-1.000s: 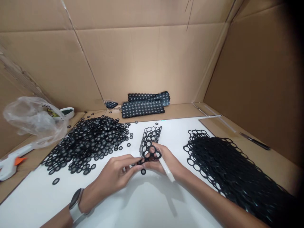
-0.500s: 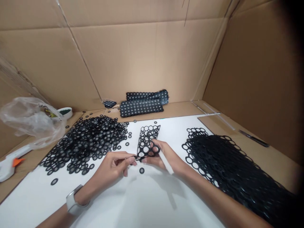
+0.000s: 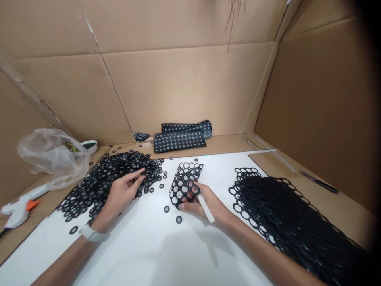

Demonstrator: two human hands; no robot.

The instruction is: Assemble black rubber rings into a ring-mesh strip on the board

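Head view: your right hand [image 3: 212, 201] grips mesh [image 3: 185, 183] and white stick [image 3: 207, 209], likely freeing left hand [image 3: 121, 192], fingers parted, at left-side ring pile [image 3: 102, 178]

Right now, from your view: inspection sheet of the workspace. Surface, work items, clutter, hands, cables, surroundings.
Surface: white sheet, laid over cardboard.
Work items: black ring mesh in hand with a pale stick; pile of small rings at left; stack of ring sheets at right.
Clutter: plastic bag, white dish, glue gun at left; black-handled knife at far right.
Left hand: fingertips at the ring pile; grip on a ring cannot be told.
Right hand: holds the mesh and stick.
Cables: black cord at the glue gun's handle.
Surroundings: cardboard walls; dotted strips by the back wall.
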